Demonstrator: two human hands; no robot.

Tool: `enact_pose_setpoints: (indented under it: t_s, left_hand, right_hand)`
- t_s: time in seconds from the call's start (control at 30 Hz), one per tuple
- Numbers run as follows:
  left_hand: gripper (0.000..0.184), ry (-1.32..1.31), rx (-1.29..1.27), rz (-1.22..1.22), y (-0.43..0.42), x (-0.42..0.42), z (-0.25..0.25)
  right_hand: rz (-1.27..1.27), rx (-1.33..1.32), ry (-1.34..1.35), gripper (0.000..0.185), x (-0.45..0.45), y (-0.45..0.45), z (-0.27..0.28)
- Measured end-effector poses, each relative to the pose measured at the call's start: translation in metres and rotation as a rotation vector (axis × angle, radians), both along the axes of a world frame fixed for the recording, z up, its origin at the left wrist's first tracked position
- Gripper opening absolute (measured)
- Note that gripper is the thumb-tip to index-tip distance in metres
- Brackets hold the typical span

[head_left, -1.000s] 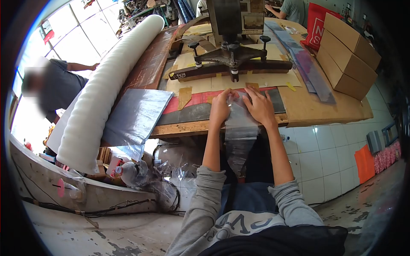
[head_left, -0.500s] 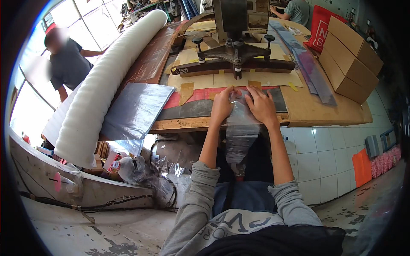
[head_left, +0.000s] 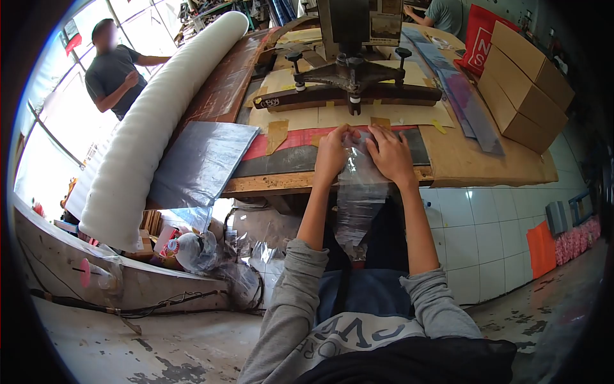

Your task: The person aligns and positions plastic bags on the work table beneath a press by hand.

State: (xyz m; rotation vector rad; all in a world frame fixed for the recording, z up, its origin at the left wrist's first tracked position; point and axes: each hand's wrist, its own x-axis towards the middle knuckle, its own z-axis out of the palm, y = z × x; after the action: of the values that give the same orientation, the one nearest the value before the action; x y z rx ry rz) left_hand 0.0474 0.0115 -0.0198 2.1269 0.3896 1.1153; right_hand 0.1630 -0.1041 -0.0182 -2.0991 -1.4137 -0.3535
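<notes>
A long piece of clear plastic film (head_left: 360, 192) hangs crumpled from the table's front edge down between my legs. My left hand (head_left: 330, 155) has its fingers curled closed on the film's upper left side. Opposite it, my right hand (head_left: 391, 155) grips the upper right side, thumb bent inward and fingers over the film. Just beyond my fingertips stands a black metal press (head_left: 352, 77) with a long curved bar (head_left: 281, 102) low over the table. Beneath it lie tan sheets (head_left: 307, 118) and a red strip (head_left: 259, 150).
On the left are a large white foam roll (head_left: 121, 173) and a stack of bluish plastic sheets (head_left: 203, 157). Cardboard boxes (head_left: 527, 89) and a red bag (head_left: 478, 41) stand at right. Someone in a dark shirt (head_left: 115, 75) is beyond the roll; another person (head_left: 442, 16) sits at the back.
The person beyond the roll has turned and stands more upright, one hand raised. My hands stay almost in place on the film, which has shifted slightly.
</notes>
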Motion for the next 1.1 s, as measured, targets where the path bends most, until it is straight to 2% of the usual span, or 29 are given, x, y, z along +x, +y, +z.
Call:
enact_pose_setpoints:
  t_s: [0.13,0.23,0.33,0.43,1.1]
  left_hand:
    - [0.025,-0.003,0.032,0.060,0.0018,0.0018,-0.0023]
    - [0.034,0.104,-0.025,0.084,-0.0022,-0.0027,0.0042]
    - [0.037,0.095,-0.014,0.126,-0.0013,-0.0003,0.0010]
    - [0.027,0.026,0.055,0.082,0.0012,-0.0001,-0.0015]
    - [0.037,0.002,0.040,0.064,-0.0011,-0.0014,0.0005]
  right_hand:
    - [0.002,-0.003,0.004,0.040,-0.0013,-0.0003,0.0015]
    - [0.002,-0.001,0.003,0.040,-0.0008,-0.0003,0.0012]
    - [0.003,0.003,0.005,0.039,-0.0012,0.0001,0.0017]
    - [0.003,0.004,0.007,0.039,-0.0019,-0.0006,0.0026]
    - [0.000,0.004,-0.003,0.039,-0.0016,0.0000,0.0018]
